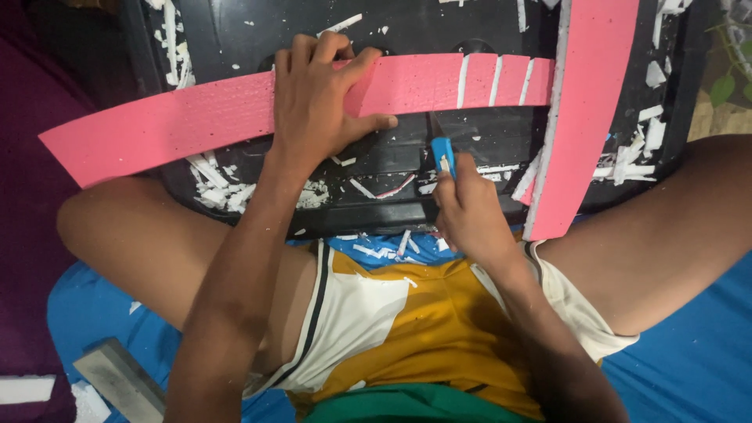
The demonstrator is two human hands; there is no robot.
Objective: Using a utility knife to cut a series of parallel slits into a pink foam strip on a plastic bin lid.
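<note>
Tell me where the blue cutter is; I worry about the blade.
In the head view, the blue cutter is in the right hand, just below the pink foam strip, right of centre.

A bare stretch of the black plastic board (407,157) is left open between the long pink foam strip (196,117) and the board's near edge. The right side is blocked by a second pink foam strip (583,110) laid crosswise. White foam scraps (215,184) are scattered across the left.

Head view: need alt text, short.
A seated person's left hand presses a long pink foam strip flat on a black tray while the right hand holds a blue utility knife below it. White foam scraps litter the tray.
</note>
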